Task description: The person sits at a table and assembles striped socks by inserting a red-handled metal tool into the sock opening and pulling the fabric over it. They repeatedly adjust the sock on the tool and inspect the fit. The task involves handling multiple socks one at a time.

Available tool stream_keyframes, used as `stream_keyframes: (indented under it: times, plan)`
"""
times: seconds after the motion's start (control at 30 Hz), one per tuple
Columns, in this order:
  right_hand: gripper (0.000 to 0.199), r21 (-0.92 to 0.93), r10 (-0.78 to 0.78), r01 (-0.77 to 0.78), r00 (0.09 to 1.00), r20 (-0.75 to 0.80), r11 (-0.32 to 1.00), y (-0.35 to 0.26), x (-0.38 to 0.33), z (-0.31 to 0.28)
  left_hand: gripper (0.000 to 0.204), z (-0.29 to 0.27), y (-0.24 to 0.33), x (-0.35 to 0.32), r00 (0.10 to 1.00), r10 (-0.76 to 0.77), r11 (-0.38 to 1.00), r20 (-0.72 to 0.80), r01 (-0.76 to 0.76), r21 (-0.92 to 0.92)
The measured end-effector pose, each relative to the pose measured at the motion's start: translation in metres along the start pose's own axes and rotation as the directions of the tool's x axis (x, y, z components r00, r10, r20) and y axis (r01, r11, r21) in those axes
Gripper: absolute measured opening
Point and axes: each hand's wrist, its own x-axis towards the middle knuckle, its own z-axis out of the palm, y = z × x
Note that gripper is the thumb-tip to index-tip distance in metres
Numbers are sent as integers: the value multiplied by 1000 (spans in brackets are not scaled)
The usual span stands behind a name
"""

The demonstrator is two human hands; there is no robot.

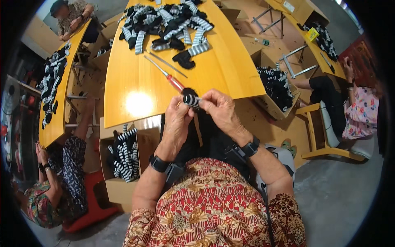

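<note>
While both hands pinch it, the striped sock point(190, 99) sits at the desk's point(135, 78) 6 o'clock edge — left hand point(179, 113) below, right hand point(218, 108) at 3 o'clock. Judged light, soft, limp — best gripped at the cuff.

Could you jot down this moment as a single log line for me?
left hand: holds striped sock | right hand: pinches same sock | nearby: red-handled screwdriver, sock pile on yellow table
</note>
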Motion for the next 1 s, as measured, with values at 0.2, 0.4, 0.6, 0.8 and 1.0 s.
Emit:
stream_keyframes:
  times: [0.2,0.4,0.6,0.8,1.0]
  plan:
    - [7,395,134,-182,980,148,900,-13,8,5,14,5,18,1,987,-50,993,152,64,-94]
    - [4,434,106,-237,947,304,869,-24,10,-9,17,13,29,5,975,98,971,199,-137,195]
    - [4,241,-82,43,984,158,970,-29,4,-6,18,10,23,-1,976,178,939,127,-207,274]
    - [5,116,-169,176,983,-69,978,-11,7,1,26,19,18,-9,993,86,982,76,-97,161]
    - [5,49,-96,92,991,93,995,-15,3,-4,19,-4,13,-6,992,37,992,125,-52,118]
